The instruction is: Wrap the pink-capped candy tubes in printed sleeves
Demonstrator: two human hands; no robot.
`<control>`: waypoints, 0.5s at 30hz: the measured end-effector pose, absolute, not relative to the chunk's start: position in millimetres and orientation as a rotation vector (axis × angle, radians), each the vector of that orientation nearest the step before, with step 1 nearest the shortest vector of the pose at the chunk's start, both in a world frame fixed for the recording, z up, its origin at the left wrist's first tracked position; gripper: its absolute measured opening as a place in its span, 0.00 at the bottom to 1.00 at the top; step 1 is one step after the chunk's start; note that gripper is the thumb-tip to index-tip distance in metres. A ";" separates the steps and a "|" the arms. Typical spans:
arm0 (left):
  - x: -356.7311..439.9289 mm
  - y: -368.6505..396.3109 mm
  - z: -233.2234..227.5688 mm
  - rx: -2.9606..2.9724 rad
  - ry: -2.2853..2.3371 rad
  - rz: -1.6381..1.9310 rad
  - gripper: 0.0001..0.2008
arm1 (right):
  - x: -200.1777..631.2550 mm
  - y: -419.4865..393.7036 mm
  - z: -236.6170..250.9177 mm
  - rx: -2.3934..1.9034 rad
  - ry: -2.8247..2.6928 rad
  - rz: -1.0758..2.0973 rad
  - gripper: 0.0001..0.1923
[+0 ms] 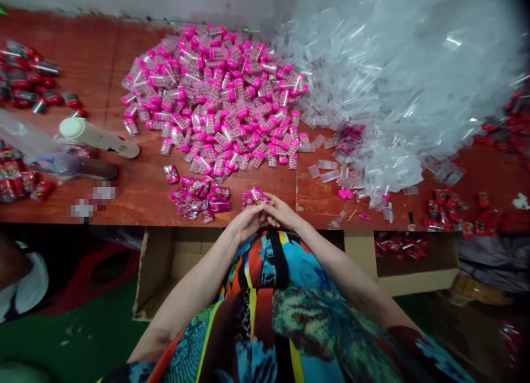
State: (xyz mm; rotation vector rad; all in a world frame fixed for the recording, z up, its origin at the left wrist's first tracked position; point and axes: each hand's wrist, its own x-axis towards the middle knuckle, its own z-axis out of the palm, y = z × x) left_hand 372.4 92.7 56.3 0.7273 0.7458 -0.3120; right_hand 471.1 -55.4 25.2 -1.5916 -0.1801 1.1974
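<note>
My left hand (247, 218) and my right hand (280, 212) meet at the front edge of the table, close to my body. Both have curled fingers that touch or overlap, and whatever lies between them is hidden. Right beyond the fingertips is a small group of pink printed-wrapper containers (254, 196); I cannot tell whether the fingers grip any of it. Left of my hands lies a small pile of similar wrapped pink containers (200, 197). Farther back spreads a big heap of clear containers with pink caps (223, 104), filled with small pale balls.
Clear plastic sheeting (414, 79) and loose transparent cases (330, 176) cover the back right. A white bottle (99, 137) lies at left, near red-capped containers (27, 76). Red wrapped pieces (449, 212) sit at right. Cardboard boxes (153, 267) stand below the table edge.
</note>
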 end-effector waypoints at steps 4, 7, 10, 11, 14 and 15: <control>352.3 137.5 30.2 0.826 1.008 -0.092 0.19 | 491.3 -51.8 -2.7 -1.872 -0.211 1.137 0.20; 343.2 149.3 6.7 0.973 1.148 -0.040 0.20 | 513.4 -53.9 -17.1 -2.088 -0.236 0.985 0.08; 346.0 133.9 -11.8 1.210 1.151 -0.039 0.10 | 539.4 -56.5 -20.3 -2.244 -0.310 0.853 0.07; 348.6 126.9 -16.0 1.297 1.126 -0.030 0.06 | 549.3 -57.3 -18.5 -2.289 -0.339 0.809 0.07; 356.1 114.3 -25.2 1.512 1.026 -0.006 0.10 | 582.9 -59.1 -7.1 -2.415 -0.415 0.670 0.11; 357.6 113.9 -28.1 1.564 0.995 -0.006 0.10 | 594.8 -59.1 -2.6 -2.453 -0.433 0.625 0.13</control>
